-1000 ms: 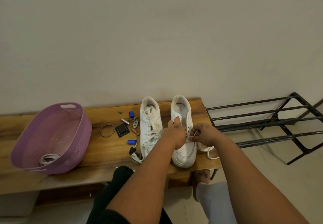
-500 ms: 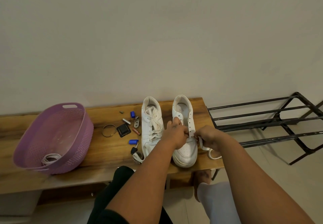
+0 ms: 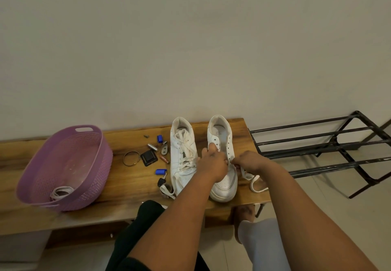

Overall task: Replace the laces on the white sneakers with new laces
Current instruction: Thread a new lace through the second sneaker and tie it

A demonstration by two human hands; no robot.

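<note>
Both white sneakers stand side by side on the wooden bench (image 3: 131,188), just right of centre frame, toes toward me. The right-hand sneaker (image 3: 224,177) shows bare eyelets along its upper rows; it carries no lacing there that I can see. The left-hand sneaker (image 3: 183,160) is fully laced with a slack, off-white lace (image 3: 186,148), its ends trailing off the toe.

My left hand (image 3: 212,161) rests on the tongue area of the right-hand sneaker, fingers curled down against the upper, steadying it; whether it pinches anything I cannot tell. My right hand (image 3: 248,160) is closed, its fingers pinching a flat white lace (image 3: 254,183) at the sneaker's right eyelet row. That lace runs down and loops on the bench to the right of the shoe.

At the left of the frame a purple basket (image 3: 91,165) holds a coiled white lace (image 3: 61,192) near its lower wall. Small items lie between basket and shoes: a bangle (image 3: 131,158), blue caps, a key, a black square piece.

Assessment: the task is early. One shoe is at or near fully unlaced. I cannot establish whether the lace in hand is the old one or a new one. The other shoe is untouched. Remaining, in my judgement: lacing the right-hand shoe, then stripping and relacing the left-hand one.
</note>
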